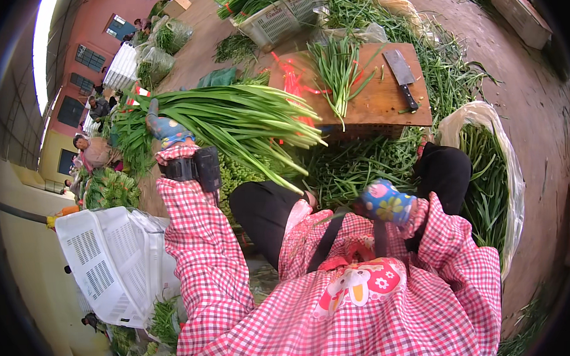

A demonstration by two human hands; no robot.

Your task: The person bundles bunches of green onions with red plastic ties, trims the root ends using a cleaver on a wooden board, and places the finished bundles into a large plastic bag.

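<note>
holds a long, thick bundle of flat green leaves with pale stem ends (pixel 244 110) at the upper centre-left of the frame, with leafy tips toward the left and pale ends fanned out toward the right, some lower stems drooping beneath the others. clasps it in the left grip (pixel 171 131), gloved in blue patterned fabric and closed around the leafy part. has the right grip (pixel 388 202), in a blue glove printed with flowers, above the lap, right of the frame's centre and well apart from the bundle; cannot tell how wide or narrow, with the fingers dark and blurred. wears pink-and-white checked fabric sleeves (pixel 206 258) and a black strapped box (pixel 207 168) at the left wrist.

faces a low brown wooden counter (pixel 377 110) at the upper centre-right, bearing a small bunch of slim green stalks (pixel 337 71), thin red plastic strips (pixel 291 82) and a broad-bladed steel knife with a black handle (pixel 400 70). has a loose heap of green leaves (pixel 348 172) below the counter, and more greens in a clear plastic sack (pixel 514 184) at the right. shows, farther out, white slatted plastic crates (pixel 104 268) at the lower left and a pale grey plastic crate (pixel 284 22) at the top.
</note>
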